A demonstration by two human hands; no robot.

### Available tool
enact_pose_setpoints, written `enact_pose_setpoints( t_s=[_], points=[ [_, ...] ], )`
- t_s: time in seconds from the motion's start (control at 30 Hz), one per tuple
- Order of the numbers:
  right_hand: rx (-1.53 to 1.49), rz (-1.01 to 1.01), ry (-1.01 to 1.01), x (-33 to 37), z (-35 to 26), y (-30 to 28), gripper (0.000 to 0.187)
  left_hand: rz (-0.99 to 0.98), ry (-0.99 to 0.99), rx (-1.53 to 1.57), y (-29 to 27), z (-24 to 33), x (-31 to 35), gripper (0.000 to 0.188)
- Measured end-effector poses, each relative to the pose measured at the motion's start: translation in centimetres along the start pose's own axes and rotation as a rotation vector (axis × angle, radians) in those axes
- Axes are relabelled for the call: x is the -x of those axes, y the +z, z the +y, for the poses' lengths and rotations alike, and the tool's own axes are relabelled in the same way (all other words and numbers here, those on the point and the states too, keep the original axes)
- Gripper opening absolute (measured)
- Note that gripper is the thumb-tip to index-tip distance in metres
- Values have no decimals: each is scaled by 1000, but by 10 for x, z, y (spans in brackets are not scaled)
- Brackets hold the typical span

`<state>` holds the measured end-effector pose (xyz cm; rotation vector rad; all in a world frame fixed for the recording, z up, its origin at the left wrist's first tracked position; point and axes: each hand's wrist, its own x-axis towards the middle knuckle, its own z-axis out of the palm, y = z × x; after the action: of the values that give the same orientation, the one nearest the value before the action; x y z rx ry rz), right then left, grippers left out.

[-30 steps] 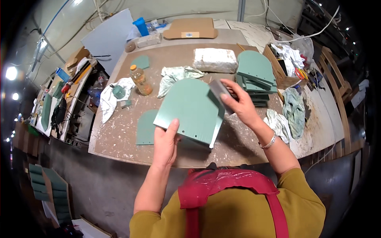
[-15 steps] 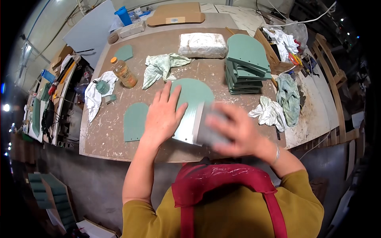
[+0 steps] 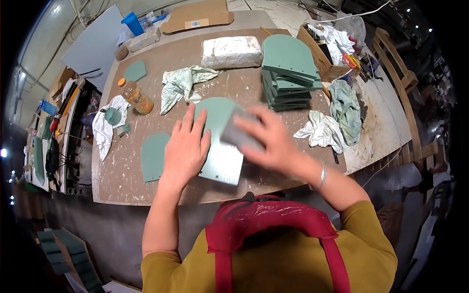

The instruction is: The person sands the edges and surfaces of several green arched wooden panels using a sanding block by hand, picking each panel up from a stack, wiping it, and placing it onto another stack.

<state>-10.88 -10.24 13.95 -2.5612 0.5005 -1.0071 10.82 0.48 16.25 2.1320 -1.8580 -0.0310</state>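
A green arch-topped panel (image 3: 220,166), with small holes along its straight edge, lies on the worktable (image 3: 251,188) in front of me. My left hand (image 3: 186,149) rests on its left side, fingers stretched out. In my right hand (image 3: 271,139) is a grey sanding block (image 3: 235,131), pressed against the panel's right part; both are smeared by motion. Light glares off the panel's lower right surface. Left of it lies a smaller green arched piece (image 3: 154,155), partly hidden by my left hand. A stack of similar green panels (image 3: 289,57) stands at the back right.
Behind the panel lie a stained cloth (image 3: 181,87) and a white wrapped block (image 3: 232,52). An orange-capped bottle (image 3: 137,97) stands at left beside a white cloth (image 3: 105,129). At right are rags (image 3: 321,131) and a wooden box (image 3: 322,58) of tools. Cardboard (image 3: 198,17) lies behind.
My right hand has moved the sanding block up and left over the panel, uncovering its lower right corner. My left hand stays flat on the panel. The whole view has shifted slightly.
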Motion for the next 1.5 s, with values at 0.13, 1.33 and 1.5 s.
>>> enact_pose_setpoints(
  t_s=[0.13, 1.33, 1.5],
  points=[
    [7, -19, 150, -35, 17, -2, 54, 20, -30, 0, -2, 3, -1, 49],
    [5, -882, -351, -155, -64, 59, 43, 149, 460, 22, 17, 27, 57, 61],
    [63, -224, -255, -161, -9, 45, 44, 292, 485, -88, 19, 21, 62, 50]
  ],
)
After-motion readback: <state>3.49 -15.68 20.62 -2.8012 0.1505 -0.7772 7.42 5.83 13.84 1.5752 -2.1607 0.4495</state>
